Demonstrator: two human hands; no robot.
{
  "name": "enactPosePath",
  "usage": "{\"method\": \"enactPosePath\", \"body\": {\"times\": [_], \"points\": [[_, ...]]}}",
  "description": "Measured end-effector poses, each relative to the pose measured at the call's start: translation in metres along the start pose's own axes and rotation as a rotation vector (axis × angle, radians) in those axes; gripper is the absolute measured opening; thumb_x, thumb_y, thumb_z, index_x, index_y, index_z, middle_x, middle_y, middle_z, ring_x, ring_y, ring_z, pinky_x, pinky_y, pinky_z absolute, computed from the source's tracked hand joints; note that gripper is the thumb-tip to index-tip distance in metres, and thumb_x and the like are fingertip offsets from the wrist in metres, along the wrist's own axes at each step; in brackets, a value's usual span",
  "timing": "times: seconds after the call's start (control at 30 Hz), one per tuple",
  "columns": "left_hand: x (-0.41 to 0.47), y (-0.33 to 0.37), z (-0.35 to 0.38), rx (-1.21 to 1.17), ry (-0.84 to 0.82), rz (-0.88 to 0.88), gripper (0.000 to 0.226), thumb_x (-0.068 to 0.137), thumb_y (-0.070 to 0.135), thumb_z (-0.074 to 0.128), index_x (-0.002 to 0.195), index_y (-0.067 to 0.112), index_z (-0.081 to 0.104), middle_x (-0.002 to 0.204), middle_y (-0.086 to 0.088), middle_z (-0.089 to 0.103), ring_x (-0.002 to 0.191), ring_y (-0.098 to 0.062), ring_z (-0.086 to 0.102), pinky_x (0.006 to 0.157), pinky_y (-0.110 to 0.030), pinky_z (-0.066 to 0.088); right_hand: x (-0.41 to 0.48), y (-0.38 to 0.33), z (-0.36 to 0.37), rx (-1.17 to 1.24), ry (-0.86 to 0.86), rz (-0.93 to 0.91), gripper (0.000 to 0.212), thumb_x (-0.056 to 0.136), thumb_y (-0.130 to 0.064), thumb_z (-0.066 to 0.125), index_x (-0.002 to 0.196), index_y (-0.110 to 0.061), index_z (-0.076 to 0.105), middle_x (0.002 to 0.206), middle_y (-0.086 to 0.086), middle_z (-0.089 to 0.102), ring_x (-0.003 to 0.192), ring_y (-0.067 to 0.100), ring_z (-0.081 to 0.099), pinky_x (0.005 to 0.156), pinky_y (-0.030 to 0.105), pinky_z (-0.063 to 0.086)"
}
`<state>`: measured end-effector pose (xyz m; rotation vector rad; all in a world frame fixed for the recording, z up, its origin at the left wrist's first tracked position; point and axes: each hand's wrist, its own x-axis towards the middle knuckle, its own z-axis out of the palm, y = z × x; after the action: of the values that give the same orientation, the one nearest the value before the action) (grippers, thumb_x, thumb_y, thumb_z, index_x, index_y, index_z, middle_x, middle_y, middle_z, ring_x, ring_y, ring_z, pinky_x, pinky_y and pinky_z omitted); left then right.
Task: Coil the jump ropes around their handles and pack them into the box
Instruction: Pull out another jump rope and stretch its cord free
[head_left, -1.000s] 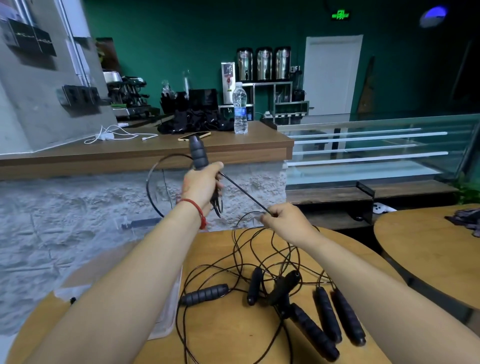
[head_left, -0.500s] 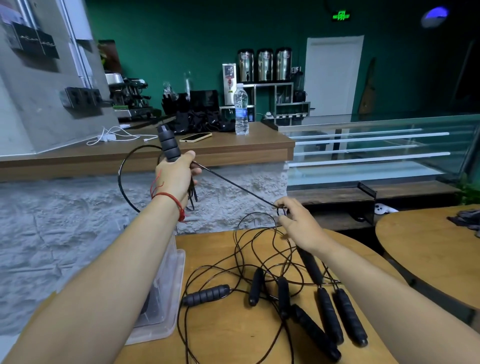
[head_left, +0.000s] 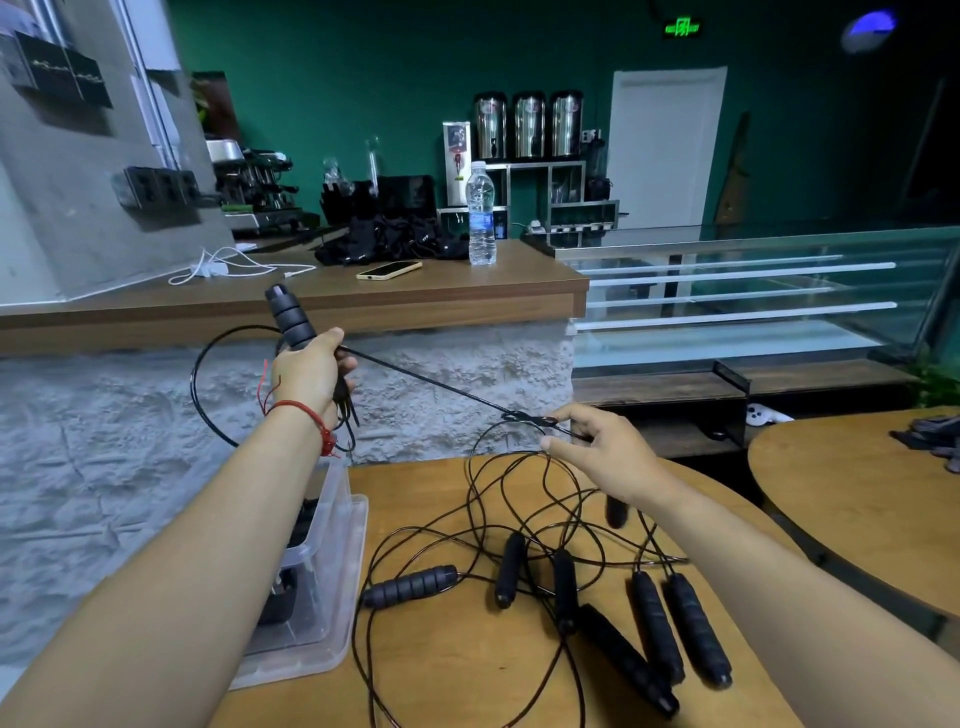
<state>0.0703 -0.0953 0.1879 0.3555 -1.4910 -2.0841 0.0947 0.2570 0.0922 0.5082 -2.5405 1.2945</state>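
Observation:
My left hand (head_left: 310, 374) grips a black ribbed jump-rope handle (head_left: 288, 314), held upright above the clear plastic box (head_left: 332, 582). A taut black rope (head_left: 431, 382) runs from that handle down to my right hand (head_left: 602, 447), which pinches it at a small knot above the table. Below lies a tangle of black ropes (head_left: 524, 499) with several black handles (head_left: 675, 623) on the round wooden table (head_left: 457, 665). Dark coiled ropes lie inside the box, partly hidden by my left forearm.
A white stone-faced counter with a wooden top (head_left: 291, 306) stands just behind the table, carrying a phone (head_left: 388, 269), a water bottle (head_left: 481, 221) and a white cable. A second round table (head_left: 857, 509) is at the right. A glass display case sits behind.
My left hand has swung the handle up and to the left, pulling the rope taut. My right hand slid along the rope to a knot. The box came into view beneath my left arm.

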Motion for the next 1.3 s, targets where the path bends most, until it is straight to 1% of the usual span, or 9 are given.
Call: {"method": "enactPosePath", "body": {"times": [0.27, 0.5, 0.63, 0.8, 0.87, 0.93, 1.03, 1.17, 1.3], "points": [[-0.001, -0.01, -0.01, 0.023, -0.025, -0.016, 0.015, 0.099, 0.021, 0.073, 0.099, 0.013, 0.06, 0.069, -0.002, 0.064, 0.05, -0.01, 0.064, 0.042, -0.024, 0.047, -0.002, -0.011, 0.002, 0.127, 0.011, -0.078, 0.026, 0.106, -0.041, 0.061, 0.082, -0.04, 0.073, 0.074, -0.007, 0.06, 0.077, 0.01, 0.058, 0.078, 0.037, 0.046], [-0.038, -0.038, -0.001, 0.207, -0.25, -0.033, 0.015, 0.097, 0.001, 0.069, 0.088, 0.01, 0.061, 0.102, -0.009, 0.08, 0.075, -0.017, 0.076, 0.055, -0.028, 0.052, 0.003, -0.035, 0.002, 0.202, 0.044, 0.048, 0.034, 0.106, -0.04, 0.06, 0.084, -0.024, 0.08, 0.104, -0.013, 0.079, 0.114, -0.006, 0.064, 0.089, 0.022, 0.041], [-0.059, -0.052, 0.005, -0.017, -0.499, -0.133, 0.014, 0.101, 0.002, 0.065, 0.111, 0.011, 0.066, 0.11, -0.006, 0.08, 0.065, -0.01, 0.067, 0.056, -0.026, 0.055, 0.008, -0.045, 0.001, 0.238, 0.065, 0.076, 0.039, 0.105, -0.034, 0.06, 0.078, -0.009, 0.073, 0.106, -0.003, 0.079, 0.12, 0.012, 0.065, 0.085, 0.016, 0.038], [-0.082, -0.05, 0.021, 0.038, -0.644, -0.146, 0.035, 0.099, 0.039, 0.07, 0.119, 0.01, 0.072, 0.077, 0.007, 0.061, 0.049, -0.005, 0.041, 0.05, -0.023, 0.037, 0.016, -0.045, 0.003, 0.221, 0.099, 0.023, 0.044, 0.104, -0.034, 0.061, 0.07, -0.007, 0.06, 0.092, 0.034, 0.068, 0.11, 0.05, 0.062, 0.068, 0.014, 0.045], [-0.09, -0.048, 0.026, 0.164, -0.691, -0.152, 0.056, 0.089, 0.056, 0.073, 0.12, 0.009, 0.073, 0.068, 0.006, 0.051, 0.049, -0.009, 0.039, 0.05, -0.026, 0.034, 0.014, -0.049, 0.004, 0.19, 0.072, -0.005, 0.047, 0.104, -0.033, 0.063, 0.07, -0.001, 0.055, 0.067, 0.019, 0.058, 0.079, 0.04, 0.066, 0.067, 0.02, 0.045], [-0.096, -0.047, 0.03, 0.225, -0.752, -0.158, 0.061, 0.085, 0.06, 0.076, 0.118, 0.009, 0.074, 0.066, 0.003, 0.05, 0.05, -0.012, 0.041, 0.05, -0.026, 0.035, 0.011, -0.055, 0.007, 0.15, 0.053, -0.047, 0.051, 0.105, -0.033, 0.065, 0.065, -0.005, 0.048, 0.06, 0.002, 0.041, 0.057, 0.019, 0.044, 0.063, 0.028, 0.038], [-0.105, -0.049, 0.034, 0.324, -0.814, -0.14, 0.03, 0.09, 0.043, 0.081, 0.098, 0.015, 0.077, 0.067, 0.0, 0.052, 0.049, -0.014, 0.043, 0.05, -0.027, 0.037, 0.01, -0.055, 0.009, 0.161, 0.029, -0.062, 0.052, 0.103, -0.038, 0.068, 0.061, -0.014, 0.048, 0.057, -0.007, 0.039, 0.056, 0.012, 0.036, 0.056, 0.028, 0.031], [-0.109, -0.054, 0.039, 0.217, -0.677, -0.136, 0.019, 0.097, 0.028, 0.073, 0.091, 0.01, 0.075, 0.065, -0.001, 0.053, 0.047, -0.014, 0.043, 0.049, -0.027, 0.035, 0.004, -0.055, 0.008, 0.14, -0.082, -0.016, 0.043, 0.102, -0.052, 0.065, 0.082, -0.016, 0.075, 0.072, -0.011, 0.068, 0.07, 0.006, 0.062, 0.07, 0.027, 0.045], [-0.103, -0.052, 0.033, 0.062, -0.623, -0.162, 0.023, 0.097, 0.031, 0.073, 0.081, 0.016, 0.069, 0.063, 0.0, 0.052, 0.045, -0.012, 0.043, 0.047, -0.026, 0.038, -0.002, -0.041, 0.007, 0.145, -0.2, -0.015, 0.036, 0.097, -0.036, 0.075, 0.075, -0.015, 0.056, 0.069, -0.009, 0.051, 0.067, 0.007, 0.051, 0.071, 0.028, 0.044]]}}
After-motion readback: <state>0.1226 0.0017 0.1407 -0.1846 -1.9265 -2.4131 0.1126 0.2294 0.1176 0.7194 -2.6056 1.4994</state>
